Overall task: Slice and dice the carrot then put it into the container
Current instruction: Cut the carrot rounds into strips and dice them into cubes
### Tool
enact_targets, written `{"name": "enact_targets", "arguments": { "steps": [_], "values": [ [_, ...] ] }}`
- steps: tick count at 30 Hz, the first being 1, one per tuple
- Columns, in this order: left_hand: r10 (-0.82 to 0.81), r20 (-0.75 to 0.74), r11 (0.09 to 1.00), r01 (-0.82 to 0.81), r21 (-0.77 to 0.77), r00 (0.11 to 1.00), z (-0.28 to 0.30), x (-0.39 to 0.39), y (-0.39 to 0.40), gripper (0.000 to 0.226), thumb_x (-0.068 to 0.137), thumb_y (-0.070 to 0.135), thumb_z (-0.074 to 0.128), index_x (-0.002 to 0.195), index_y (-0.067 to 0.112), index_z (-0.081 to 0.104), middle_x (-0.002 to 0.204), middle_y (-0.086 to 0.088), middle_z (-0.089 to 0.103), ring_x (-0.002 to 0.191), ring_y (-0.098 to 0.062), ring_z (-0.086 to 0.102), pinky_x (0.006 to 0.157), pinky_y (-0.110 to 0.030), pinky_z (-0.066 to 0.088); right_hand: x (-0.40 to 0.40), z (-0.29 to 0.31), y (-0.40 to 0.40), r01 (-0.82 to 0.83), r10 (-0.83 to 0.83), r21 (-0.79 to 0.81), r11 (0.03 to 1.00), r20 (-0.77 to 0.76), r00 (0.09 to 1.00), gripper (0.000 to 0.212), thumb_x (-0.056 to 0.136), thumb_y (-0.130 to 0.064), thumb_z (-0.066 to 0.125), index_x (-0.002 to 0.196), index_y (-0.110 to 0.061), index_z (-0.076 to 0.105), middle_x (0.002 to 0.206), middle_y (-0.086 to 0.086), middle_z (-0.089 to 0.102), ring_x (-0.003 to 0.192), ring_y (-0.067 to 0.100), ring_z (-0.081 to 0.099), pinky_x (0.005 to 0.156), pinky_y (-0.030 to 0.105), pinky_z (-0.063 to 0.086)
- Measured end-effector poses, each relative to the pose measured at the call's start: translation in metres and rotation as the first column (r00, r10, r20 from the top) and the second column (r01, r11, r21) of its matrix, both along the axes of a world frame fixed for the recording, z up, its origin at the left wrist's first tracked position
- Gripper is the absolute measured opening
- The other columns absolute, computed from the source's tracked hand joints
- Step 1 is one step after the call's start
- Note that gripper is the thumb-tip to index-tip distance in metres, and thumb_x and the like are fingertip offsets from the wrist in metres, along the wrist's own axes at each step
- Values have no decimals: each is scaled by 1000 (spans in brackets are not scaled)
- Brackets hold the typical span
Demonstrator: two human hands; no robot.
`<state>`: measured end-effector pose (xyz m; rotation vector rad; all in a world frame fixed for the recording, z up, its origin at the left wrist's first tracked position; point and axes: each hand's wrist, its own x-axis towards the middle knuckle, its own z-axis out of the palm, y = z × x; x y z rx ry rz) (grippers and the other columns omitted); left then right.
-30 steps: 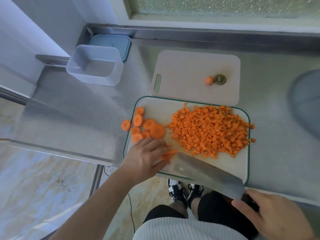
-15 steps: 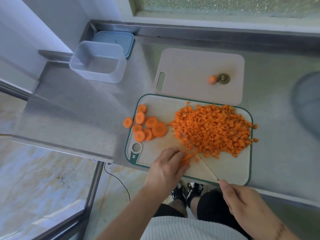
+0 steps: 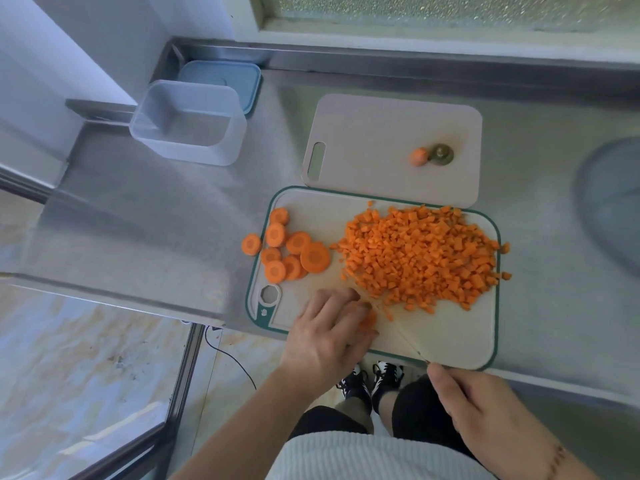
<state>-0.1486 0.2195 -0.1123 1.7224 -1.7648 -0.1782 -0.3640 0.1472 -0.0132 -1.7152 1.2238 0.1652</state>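
On the cutting board (image 3: pixel 460 336), diced carrot (image 3: pixel 422 258) heaped orange.

A stainless steel bench (image 3: pixel 145 216) is filling most of the view, its raised back edge running along beneath a frosted glass window (image 3: pixel 450 8) that is letting in soft daylight. A white wall (image 3: pixel 69 39) is standing at the far left, meeting the bench at its back corner. Below the bench's front edge, a pale marbled floor (image 3: pixel 69 358) is catching bright patches of light, and a dark cable (image 3: pixel 232 358) is trailing across it. A metal frame rail (image 3: pixel 183 368) is running down from the bench towards the floor.
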Motion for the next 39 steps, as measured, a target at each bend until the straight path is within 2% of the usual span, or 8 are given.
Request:
{"name": "enact_targets", "arguments": {
  "steps": [6,11,14,18,22,28,33,39],
  "values": [
    [-131,9,988,131,-77,991,-12,7,-2,14,91,9,77,104,3,77,109,-8,72,103,-31,68,88,-41,55,-4,4,6,-14,14,-1,1000,-58,998,52,92,-57,38,54,-24,52,58,-20,61,74,-8,57,70,8,39],
    [-148,-65,984,141,-110,987,-14,7,-3,10,92,6,76,101,3,78,107,-9,72,103,-29,67,87,-39,56,-7,-12,12,-98,80,-104,990,-161,984,110,54,-96,-15,75,-25,66,75,-5,69,85,1,61,82,19,43],
    [-159,-69,983,152,-99,985,-13,7,-5,11,92,5,75,102,1,77,105,-10,72,103,-30,67,87,-39,56,9,-24,4,-106,102,-52,993,-75,992,86,81,-82,4,70,-17,59,68,-1,64,69,7,59,75,25,49],
    [-168,-35,983,165,-81,985,-13,8,1,17,93,5,73,110,0,75,108,-14,69,101,-32,65,88,-39,55,26,-17,-5,-73,73,-38,997,-8,997,62,84,-67,21,56,-15,36,47,-2,33,46,9,35,53,25,35],
    [-152,-26,986,150,-68,988,-15,10,4,17,93,3,72,110,0,75,106,-14,69,100,-33,65,86,-39,55,13,4,0,-5,4,20,1000,47,999,50,87,-57,34,51,-21,37,45,-10,44,50,2,46,56,13,36],
    [-171,-44,982,166,-92,984,-16,10,4,14,95,4,70,106,0,76,100,-10,71,96,-29,67,87,-36,55,-3,2,6,-76,79,28,997,-143,987,60,85,-64,25,57,-14,43,54,1,50,56,7,49,66,19,40],
    [-181,-50,982,177,-72,982,-14,10,4,14,94,3,70,107,1,75,103,-11,69,98,-30,65,83,-38,56,22,-13,0,-153,148,-62,986,-81,986,59,88,-64,19,56,-18,37,48,-1,38,50,10,40,58,23,37],
    [-188,-26,981,187,-50,982,-14,14,10,21,92,-6,65,111,-2,73,112,-8,55,100,-32,61,81,-38,55,-4,-5,1,-17,17,23,1000,33,999,68,88,-72,24,60,-11,33,51,-4,31,49,5,32,52,19,30]
  ]
}}
